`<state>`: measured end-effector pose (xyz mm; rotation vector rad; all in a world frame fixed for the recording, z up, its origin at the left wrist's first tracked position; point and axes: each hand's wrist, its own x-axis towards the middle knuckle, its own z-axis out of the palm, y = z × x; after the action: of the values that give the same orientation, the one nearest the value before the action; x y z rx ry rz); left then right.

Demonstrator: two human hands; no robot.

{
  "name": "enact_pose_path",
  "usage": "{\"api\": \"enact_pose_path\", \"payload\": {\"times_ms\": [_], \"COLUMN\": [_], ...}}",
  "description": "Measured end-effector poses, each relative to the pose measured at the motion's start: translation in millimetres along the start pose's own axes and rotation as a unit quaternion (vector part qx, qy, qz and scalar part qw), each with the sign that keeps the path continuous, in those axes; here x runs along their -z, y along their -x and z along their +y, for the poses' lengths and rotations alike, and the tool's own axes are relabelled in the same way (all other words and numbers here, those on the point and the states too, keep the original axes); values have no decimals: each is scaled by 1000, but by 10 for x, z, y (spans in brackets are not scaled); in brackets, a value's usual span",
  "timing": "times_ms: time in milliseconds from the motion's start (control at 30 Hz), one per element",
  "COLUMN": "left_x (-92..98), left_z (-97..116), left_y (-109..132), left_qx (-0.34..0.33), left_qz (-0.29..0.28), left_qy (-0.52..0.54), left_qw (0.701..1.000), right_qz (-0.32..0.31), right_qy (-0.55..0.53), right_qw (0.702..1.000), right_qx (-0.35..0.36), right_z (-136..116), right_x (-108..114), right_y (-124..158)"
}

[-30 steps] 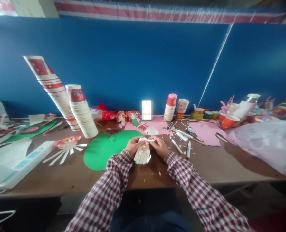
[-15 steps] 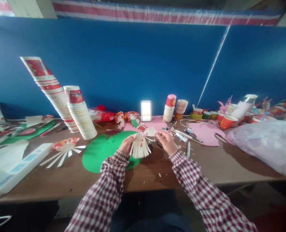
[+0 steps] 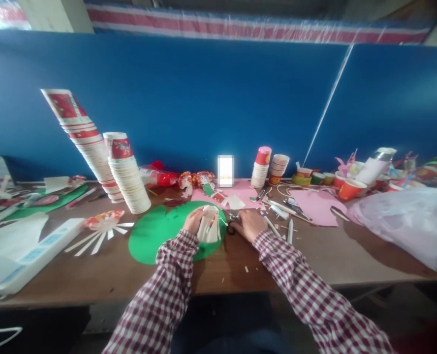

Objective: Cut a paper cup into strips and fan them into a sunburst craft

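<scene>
My left hand (image 3: 193, 221) is closed round a paper cup cut into white strips (image 3: 209, 226), held just above a green paper disc (image 3: 155, 233). My right hand (image 3: 248, 224) is down on the brown table (image 3: 314, 250), its fingers curled over the black handles of a pair of scissors (image 3: 232, 222). How firmly it grips them is unclear. Both sleeves are red-and-white check.
Two leaning stacks of red-and-white paper cups (image 3: 126, 172) stand at the back left, with a fringed cup (image 3: 102, 223) lying flat near them. Pink paper (image 3: 316, 204), pens, small cup stacks (image 3: 263, 164) and a plastic bag (image 3: 410, 221) crowd the right. A white tray (image 3: 22, 250) sits at the left.
My right hand let go of the cut cup and dropped to the scissors on the table. My left hand kept the cup and shifted it slightly left over the green disc.
</scene>
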<state>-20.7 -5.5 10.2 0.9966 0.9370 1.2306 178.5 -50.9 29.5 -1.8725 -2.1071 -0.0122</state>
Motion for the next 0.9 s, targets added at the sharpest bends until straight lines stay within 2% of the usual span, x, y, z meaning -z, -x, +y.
{"api": "enact_pose_path", "payload": {"times_ms": [133, 367, 467, 533, 600, 733, 800, 900], "left_x": [-48, -74, -78, -81, -75, -35, -11, 14], "left_z": [4, 19, 21, 22, 22, 25, 32, 44], "left_y": [49, 70, 80, 86, 84, 47, 24, 11], "left_qx": [31, 42, 48, 54, 59, 72, 75, 75], "left_qz": [7, 7, -1, -4, -8, -39, -43, -51], "left_qy": [24, 36, 36, 31, 27, 14, 4, 7], "left_qw": [999, 998, 998, 998, 998, 997, 996, 996], "right_qz": [-40, -99, -90, -73, -61, -76, -83, -75], "right_qy": [42, 70, 21, -72, -215, -473, -525, -530], "right_qw": [998, 991, 995, 994, 974, 877, 846, 843], "right_qx": [-5, 48, 29, 25, 39, 39, 44, 64], "right_z": [-40, 14, 120, 206, 267, 247, 197, 149], "right_x": [35, 178, 181, 144, 80, -62, -113, -159], "right_y": [12, 100, 96, 64, 21, -45, -55, -48]}}
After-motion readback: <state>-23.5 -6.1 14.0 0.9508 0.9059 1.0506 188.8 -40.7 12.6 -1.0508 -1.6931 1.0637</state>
